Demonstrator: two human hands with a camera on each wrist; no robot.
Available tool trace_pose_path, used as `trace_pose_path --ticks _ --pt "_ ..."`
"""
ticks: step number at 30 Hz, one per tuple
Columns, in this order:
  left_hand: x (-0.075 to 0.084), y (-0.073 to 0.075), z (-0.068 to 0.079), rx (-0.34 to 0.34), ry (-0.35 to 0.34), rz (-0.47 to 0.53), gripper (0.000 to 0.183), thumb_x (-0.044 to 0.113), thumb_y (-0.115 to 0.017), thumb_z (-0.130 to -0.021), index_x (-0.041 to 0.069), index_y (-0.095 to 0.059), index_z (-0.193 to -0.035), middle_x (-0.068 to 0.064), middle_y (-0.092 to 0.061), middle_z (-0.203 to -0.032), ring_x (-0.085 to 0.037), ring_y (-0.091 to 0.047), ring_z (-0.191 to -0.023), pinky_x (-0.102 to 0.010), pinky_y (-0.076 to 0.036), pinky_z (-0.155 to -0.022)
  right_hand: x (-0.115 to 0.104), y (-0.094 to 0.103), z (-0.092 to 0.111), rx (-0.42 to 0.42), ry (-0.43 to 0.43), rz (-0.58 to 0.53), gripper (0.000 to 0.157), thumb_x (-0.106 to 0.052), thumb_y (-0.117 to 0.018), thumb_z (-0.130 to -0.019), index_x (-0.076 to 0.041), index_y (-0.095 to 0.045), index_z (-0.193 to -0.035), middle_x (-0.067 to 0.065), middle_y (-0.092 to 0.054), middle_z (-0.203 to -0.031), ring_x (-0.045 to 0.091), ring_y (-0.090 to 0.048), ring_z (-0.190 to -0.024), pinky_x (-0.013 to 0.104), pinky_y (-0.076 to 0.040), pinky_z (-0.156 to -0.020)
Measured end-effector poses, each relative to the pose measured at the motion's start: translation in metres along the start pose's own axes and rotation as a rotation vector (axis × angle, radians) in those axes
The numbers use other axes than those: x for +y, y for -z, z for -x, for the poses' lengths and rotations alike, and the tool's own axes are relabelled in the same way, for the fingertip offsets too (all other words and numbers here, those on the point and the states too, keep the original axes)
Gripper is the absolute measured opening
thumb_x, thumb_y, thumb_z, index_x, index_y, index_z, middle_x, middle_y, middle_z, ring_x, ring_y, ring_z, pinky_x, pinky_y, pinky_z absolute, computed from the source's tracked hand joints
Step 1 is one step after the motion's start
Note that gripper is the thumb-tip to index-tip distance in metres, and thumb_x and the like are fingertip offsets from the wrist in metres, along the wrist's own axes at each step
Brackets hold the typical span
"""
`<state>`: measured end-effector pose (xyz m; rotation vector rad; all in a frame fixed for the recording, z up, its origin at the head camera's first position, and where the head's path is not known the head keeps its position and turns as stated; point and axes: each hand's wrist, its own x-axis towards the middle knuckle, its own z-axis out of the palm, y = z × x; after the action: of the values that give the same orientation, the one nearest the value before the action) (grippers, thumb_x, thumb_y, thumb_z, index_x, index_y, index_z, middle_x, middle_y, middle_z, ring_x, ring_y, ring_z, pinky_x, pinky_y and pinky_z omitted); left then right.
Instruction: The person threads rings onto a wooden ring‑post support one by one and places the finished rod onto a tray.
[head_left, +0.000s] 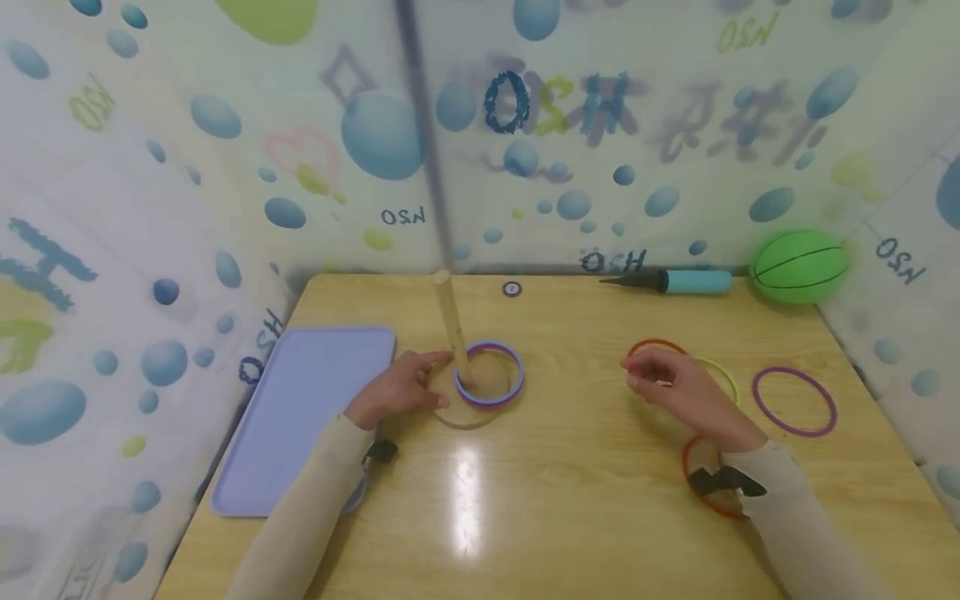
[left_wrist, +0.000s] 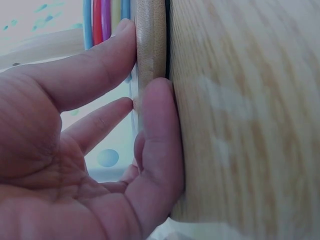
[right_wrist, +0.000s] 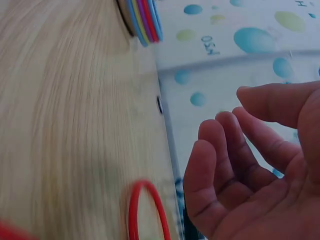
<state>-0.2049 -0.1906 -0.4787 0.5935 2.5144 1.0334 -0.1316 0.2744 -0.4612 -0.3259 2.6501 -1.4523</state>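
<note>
My left hand holds the near-left rim of a round wooden base. Its thumb and fingers are spread along that rim, as the left wrist view also shows on the base. An upright wooden peg rises from the base. Several coloured rings lie stacked around the peg, with a light blue ring uppermost. Over on the right, my right hand hovers with loosely bent fingers and nothing between them. Beneath it lie a red ring and a yellow ring, both partly hidden.
A purple ring lies at the right, and another red ring sits partly under the right wrist. A lilac tray occupies the left side. Along the back are a small round disc, a blue hand pump and a green ball.
</note>
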Motion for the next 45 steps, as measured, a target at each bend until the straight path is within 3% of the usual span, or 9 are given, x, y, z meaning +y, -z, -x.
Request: trace_pose_path --ticks 8,17,24,29,32,39,45 --pt "-0.001 -0.002 0.004 0.013 0.004 -0.012 0.082 0.019 -0.092 -0.081 0.004 -0.055 -0.153 -0.027 -0.069 -0.129 -0.032 -0.067 -0.109 -0.039 -0.055 -0.090 0.025 0.035 0.047 0.094 -0.032 0.088 0.029 -0.020 -0.073 -0.102 -0.005 -0.071 -0.127 0.003 -0.075 -0.112 -0.003 -0.066 -0.096 0.016 -0.053 -0.079" --pt "-0.001 -0.002 0.003 0.021 0.004 -0.049 0.081 0.021 -0.091 -0.082 0.007 -0.055 -0.154 -0.027 -0.068 -0.133 -0.033 -0.065 -0.112 -0.041 -0.054 -0.092 0.065 0.061 0.086 0.111 0.014 0.167 0.028 -0.005 -0.074 -0.097 0.000 -0.070 -0.124 0.001 -0.075 -0.094 0.000 -0.067 -0.086 0.014 -0.052 -0.074" --pt "-0.002 -0.002 0.003 0.027 -0.002 -0.047 0.081 0.021 -0.092 -0.081 0.007 -0.056 -0.153 -0.027 -0.070 -0.130 -0.032 -0.067 -0.110 -0.039 -0.055 -0.091 0.085 0.075 0.096 0.142 0.017 0.205 0.028 -0.002 -0.078 -0.093 0.002 -0.071 -0.121 -0.006 -0.077 -0.102 -0.009 -0.066 -0.090 0.008 -0.051 -0.077" --pt "0.000 -0.002 0.003 0.021 0.011 -0.039 0.081 0.021 -0.092 -0.081 0.008 -0.056 -0.153 -0.027 -0.070 -0.129 -0.031 -0.067 -0.109 -0.039 -0.055 -0.089 0.092 0.079 0.101 0.101 -0.002 0.313 0.028 -0.003 -0.082 -0.088 -0.001 -0.074 -0.115 0.010 -0.078 -0.106 -0.015 -0.061 -0.093 0.006 -0.050 -0.078" --pt "0.000 -0.002 0.003 0.021 0.015 -0.040 0.082 0.021 -0.092 -0.081 0.008 -0.056 -0.153 -0.027 -0.069 -0.131 -0.032 -0.067 -0.111 -0.039 -0.055 -0.090 0.093 0.078 0.101 0.077 0.024 0.346 0.028 0.001 -0.084 -0.085 -0.002 -0.075 -0.111 0.013 -0.078 -0.103 -0.015 -0.061 -0.092 0.007 -0.050 -0.077" --pt "0.001 -0.002 0.004 0.020 0.019 -0.042 0.081 0.021 -0.092 -0.082 0.008 -0.056 -0.153 -0.027 -0.069 -0.131 -0.028 -0.065 -0.106 -0.037 -0.053 -0.088 0.097 0.076 0.097 0.070 0.160 0.353 0.034 0.012 -0.082 -0.078 -0.011 -0.076 -0.103 -0.002 -0.077 -0.093 -0.010 -0.065 -0.087 0.006 -0.050 -0.076" --pt "0.000 -0.001 0.004 0.017 0.003 -0.024 0.080 0.018 -0.091 -0.081 0.006 -0.056 -0.152 -0.028 -0.070 -0.127 -0.023 -0.063 -0.095 -0.033 -0.052 -0.081 0.098 0.082 0.092 0.017 0.196 0.346 0.034 0.009 -0.080 -0.082 -0.015 -0.078 -0.105 -0.009 -0.077 -0.096 -0.003 -0.068 -0.086 0.008 -0.050 -0.076"
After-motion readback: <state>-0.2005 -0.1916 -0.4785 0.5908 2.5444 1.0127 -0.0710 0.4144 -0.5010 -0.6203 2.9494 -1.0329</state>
